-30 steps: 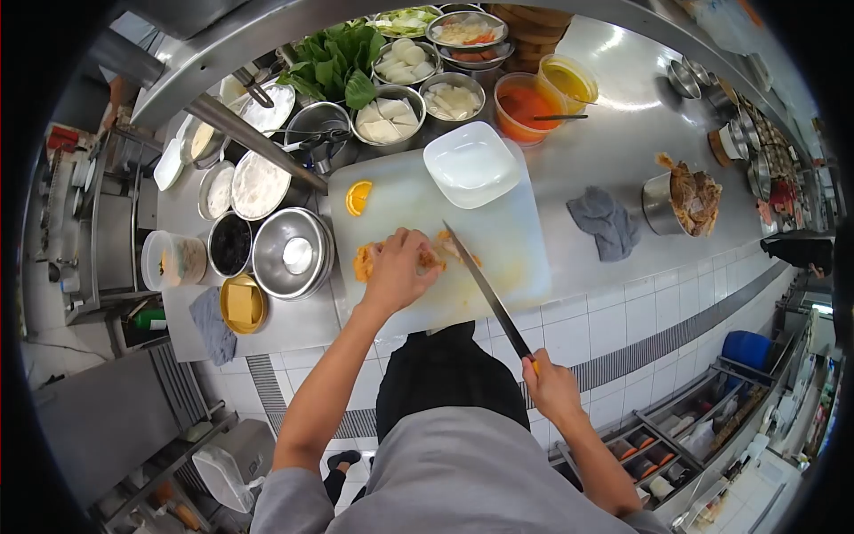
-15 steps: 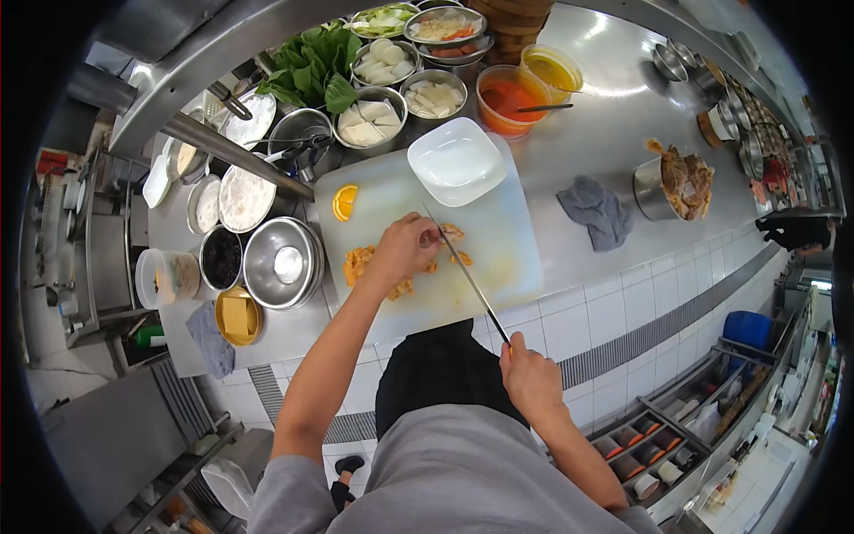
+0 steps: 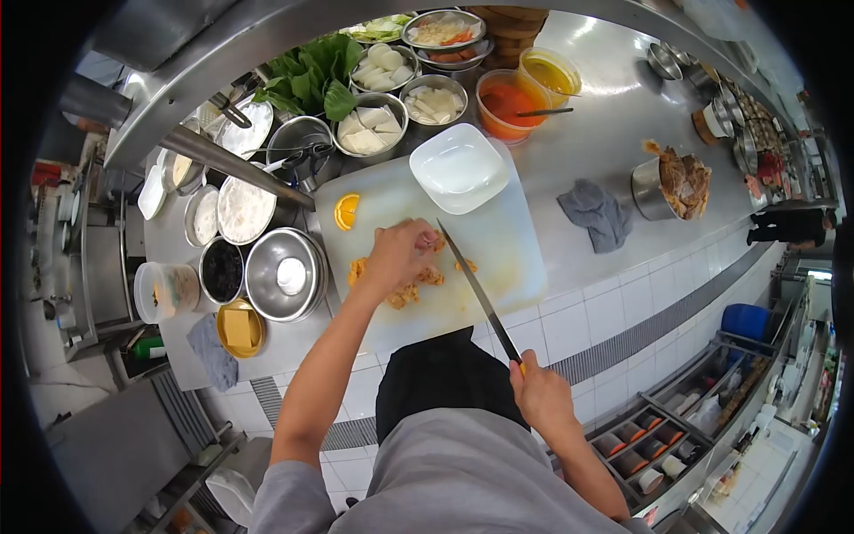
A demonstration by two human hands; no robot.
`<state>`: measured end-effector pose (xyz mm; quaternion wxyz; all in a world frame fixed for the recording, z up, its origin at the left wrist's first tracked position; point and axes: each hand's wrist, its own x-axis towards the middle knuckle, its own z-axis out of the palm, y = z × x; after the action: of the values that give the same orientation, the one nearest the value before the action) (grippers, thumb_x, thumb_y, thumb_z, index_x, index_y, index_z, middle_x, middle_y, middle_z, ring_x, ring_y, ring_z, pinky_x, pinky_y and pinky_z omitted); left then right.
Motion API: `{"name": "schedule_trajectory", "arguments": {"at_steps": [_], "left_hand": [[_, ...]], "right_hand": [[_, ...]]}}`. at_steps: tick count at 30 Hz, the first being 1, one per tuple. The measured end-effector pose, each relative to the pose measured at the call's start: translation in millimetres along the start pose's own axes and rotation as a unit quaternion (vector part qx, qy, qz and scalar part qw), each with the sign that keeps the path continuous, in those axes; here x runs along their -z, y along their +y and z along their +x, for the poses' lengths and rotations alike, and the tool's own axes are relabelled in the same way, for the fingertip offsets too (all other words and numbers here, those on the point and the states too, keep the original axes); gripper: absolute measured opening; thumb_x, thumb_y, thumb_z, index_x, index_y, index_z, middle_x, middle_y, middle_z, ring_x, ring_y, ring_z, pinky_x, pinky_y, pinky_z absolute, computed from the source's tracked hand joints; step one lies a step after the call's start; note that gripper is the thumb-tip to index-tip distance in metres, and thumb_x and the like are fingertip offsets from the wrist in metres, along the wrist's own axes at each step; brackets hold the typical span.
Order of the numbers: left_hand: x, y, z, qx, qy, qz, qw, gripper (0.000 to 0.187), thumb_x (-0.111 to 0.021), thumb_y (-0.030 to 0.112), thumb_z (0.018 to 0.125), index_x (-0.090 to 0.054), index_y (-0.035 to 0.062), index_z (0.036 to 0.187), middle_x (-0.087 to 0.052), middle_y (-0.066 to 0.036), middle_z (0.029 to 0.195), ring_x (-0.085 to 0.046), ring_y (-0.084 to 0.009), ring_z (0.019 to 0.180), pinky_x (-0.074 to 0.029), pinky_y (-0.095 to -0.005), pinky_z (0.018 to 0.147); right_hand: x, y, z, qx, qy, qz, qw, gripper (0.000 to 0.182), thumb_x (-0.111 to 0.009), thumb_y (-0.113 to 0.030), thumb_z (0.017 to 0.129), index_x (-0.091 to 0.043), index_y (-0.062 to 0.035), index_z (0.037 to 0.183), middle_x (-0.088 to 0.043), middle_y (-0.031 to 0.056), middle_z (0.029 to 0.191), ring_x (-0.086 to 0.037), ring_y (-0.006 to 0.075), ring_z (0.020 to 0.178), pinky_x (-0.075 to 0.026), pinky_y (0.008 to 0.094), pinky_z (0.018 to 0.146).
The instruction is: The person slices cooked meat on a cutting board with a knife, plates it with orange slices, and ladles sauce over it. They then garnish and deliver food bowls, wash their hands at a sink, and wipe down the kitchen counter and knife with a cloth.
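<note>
My right hand [image 3: 543, 399] grips the handle of a long kitchen knife [image 3: 478, 290], whose blade slants over the white cutting board [image 3: 498, 267] with its tip beside my left fingers. Curled together, the fingers of my left hand [image 3: 400, 254] hold a piece of golden-brown fried meat [image 3: 439, 241] just left of the blade. More cut pieces [image 3: 405, 294] lie under and around my left wrist, and a small piece [image 3: 466, 265] sits right of the blade. An orange wedge [image 3: 347, 212] rests at the board's upper left. A white square bowl [image 3: 458, 169] stands at its top edge.
Steel bowls [image 3: 286, 274] and a yellow dish [image 3: 240, 327] stand left of the board. Behind are leafy greens [image 3: 311, 67], tofu [image 3: 369, 129] and a tub of red sauce [image 3: 514, 105]. A grey cloth [image 3: 596, 214] and a meat-filled pot [image 3: 656, 189] lie rightward. A metal rail crosses above.
The knife's blade has shifted slightly right, away from my left fingers. My left hand has drawn a little left with the meat piece, and my right hand has moved slightly down and right.
</note>
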<state>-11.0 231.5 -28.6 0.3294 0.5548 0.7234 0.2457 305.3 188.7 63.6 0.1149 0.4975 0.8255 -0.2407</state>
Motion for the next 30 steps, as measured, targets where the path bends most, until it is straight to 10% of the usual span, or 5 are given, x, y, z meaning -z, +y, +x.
{"name": "schedule_trajectory", "arguments": {"at_steps": [11, 30], "left_hand": [[-8.9, -15.9, 12.1, -0.230, 0.167, 0.089, 0.955, 0.019, -0.068, -0.005, 0.079, -0.070, 0.0056, 0.095, -0.064, -0.009, 0.098, -0.065, -0.0326, 0.090, -0.056, -0.0414, 0.084], [-16.3, -22.2, 7.8, -0.155, 0.101, 0.026, 0.982, 0.011, -0.067, 0.001, 0.082, -0.068, 0.0028, 0.093, -0.067, -0.012, 0.094, -0.066, -0.0333, 0.087, -0.056, -0.0424, 0.076]], "right_hand": [[19.6, 6.4, 19.0, 0.029, 0.006, -0.067, 0.997, 0.025, -0.055, -0.031, 0.103, -0.052, -0.0073, 0.096, -0.065, 0.0142, 0.061, -0.067, 0.0364, 0.054, -0.054, 0.0455, 0.050], [-23.8, 8.3, 51.4, 0.044, 0.012, -0.105, 0.993, 0.023, -0.056, -0.029, 0.102, -0.051, -0.0076, 0.094, -0.064, 0.0160, 0.057, -0.067, 0.0369, 0.053, -0.055, 0.0458, 0.048]]}}
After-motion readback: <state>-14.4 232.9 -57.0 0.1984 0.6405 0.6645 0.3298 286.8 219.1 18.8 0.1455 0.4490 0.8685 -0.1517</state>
